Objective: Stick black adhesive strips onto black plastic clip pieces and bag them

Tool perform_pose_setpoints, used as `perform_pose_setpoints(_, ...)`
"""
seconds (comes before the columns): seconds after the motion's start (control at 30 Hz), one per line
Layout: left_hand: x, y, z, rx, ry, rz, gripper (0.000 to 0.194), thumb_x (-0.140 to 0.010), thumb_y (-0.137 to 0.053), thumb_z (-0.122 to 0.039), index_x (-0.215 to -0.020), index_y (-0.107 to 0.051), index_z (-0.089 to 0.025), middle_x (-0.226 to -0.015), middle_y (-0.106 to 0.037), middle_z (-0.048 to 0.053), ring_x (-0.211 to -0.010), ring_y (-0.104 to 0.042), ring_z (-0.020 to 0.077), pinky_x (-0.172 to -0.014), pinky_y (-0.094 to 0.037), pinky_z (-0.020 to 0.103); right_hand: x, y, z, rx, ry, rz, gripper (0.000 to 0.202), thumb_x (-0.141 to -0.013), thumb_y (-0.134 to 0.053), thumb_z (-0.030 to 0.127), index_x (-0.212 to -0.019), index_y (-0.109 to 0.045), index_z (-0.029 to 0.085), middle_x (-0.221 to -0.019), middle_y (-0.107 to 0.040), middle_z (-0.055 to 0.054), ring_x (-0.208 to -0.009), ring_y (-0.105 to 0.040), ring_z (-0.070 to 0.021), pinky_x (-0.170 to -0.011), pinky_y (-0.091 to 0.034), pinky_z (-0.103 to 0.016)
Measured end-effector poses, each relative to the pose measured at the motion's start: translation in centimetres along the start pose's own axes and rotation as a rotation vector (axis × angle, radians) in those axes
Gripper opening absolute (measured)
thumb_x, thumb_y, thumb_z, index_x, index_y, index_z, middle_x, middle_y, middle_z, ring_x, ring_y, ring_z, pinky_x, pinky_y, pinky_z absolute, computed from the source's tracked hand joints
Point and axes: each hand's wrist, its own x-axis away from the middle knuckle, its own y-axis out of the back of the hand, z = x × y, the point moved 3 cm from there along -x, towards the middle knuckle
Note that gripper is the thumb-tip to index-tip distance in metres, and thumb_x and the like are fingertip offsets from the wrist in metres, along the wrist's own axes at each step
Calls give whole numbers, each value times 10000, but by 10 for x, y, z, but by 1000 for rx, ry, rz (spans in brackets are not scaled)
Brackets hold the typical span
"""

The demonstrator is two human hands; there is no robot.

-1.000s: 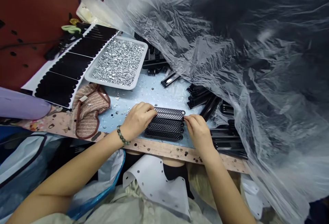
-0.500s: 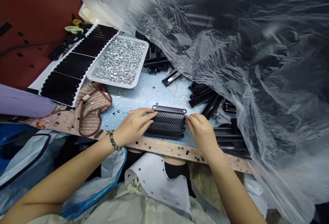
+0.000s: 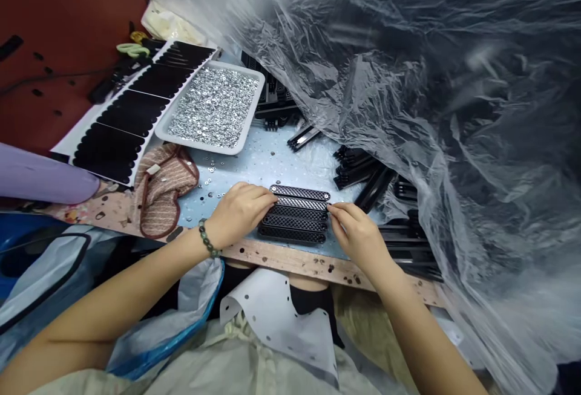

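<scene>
Several black textured bars (image 3: 295, 219) lie side by side near the front edge of the blue table surface. My left hand (image 3: 240, 213), with a beaded bracelet at the wrist, has its fingers pressed together at the bars' left ends. At the right end of the second bar from the top, my right hand (image 3: 356, 228) is closed with thumb and forefinger pinched. Anything small between the fingertips of either hand is too small to make out. The farthest bar shows a silvery ring at each end.
A white tray (image 3: 251, 120) of small silvery rings stands back left, beside a sheet of black strips (image 3: 122, 117). A striped cloth (image 3: 161, 201) and purple object (image 3: 40, 174) lie left. Clear plastic sheeting (image 3: 376, 92) covers black parts (image 3: 358, 168) at right.
My left hand has drawn its fingers together and shifted slightly, uncovering more of the bars' left ends. My right hand stays at the bar's right end.
</scene>
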Motion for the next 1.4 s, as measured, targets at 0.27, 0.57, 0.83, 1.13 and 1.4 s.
perform_pose_setpoints(0.27, -31, 9, -14, -363, -292, 177, 316, -885, -390, -38, -663, -586, -147, -650, -601, 52, -622, -545, 168, -671, -409, 339, -4, 3, 4, 54, 30, 21, 207, -922, -460, 160, -1029, -636, 142, -969, -655, -109, -893, -625, -211, -863, -531, -401)
perform_pose_setpoints(0.57, -44, 19, -7, -337, -306, 191, 340, -943, -347, -126, -717, -599, -158, -700, -614, 46, -659, -541, 153, -693, -412, 328, -4, 1, 6, 113, 31, 53, 240, -926, -449, 175, -1048, -655, 149, -960, -674, -101, -878, -634, -205, -968, -472, -455)
perform_pose_setpoints(0.83, -9, 3, -4, -98, -206, 68, 256, -935, -401, -131, -1040, -633, -159, -1028, -678, 83, -914, -604, 193, -794, -454, 360, -4, 3, 8, 124, 28, 75, 242, -927, -446, 174, -1046, -654, 142, -961, -674, -105, -888, -631, -214, -965, -466, -473)
perform_pose_setpoints(1.13, 9, 2, 0, -29, -9, 94, 337, -905, -517, -280, -1233, -583, -243, -1286, -538, 136, -1160, -498, 309, -938, -432, 514, -4, 5, 10, 144, 26, 64, 248, -934, -431, 177, -1055, -645, 146, -969, -671, -96, -873, -629, -204, -972, -457, -461)
perform_pose_setpoints(1.4, 22, -5, -3, 7, 93, 134, 387, -931, -471, -317, -1292, -539, -196, -1358, -468, 164, -1239, -437, 315, -977, -426, 530, -1, 1, 7, 110, -1, 59, 234, -926, -455, 186, -1063, -643, 160, -980, -668, -93, -906, -629, -210, -994, -435, -494)
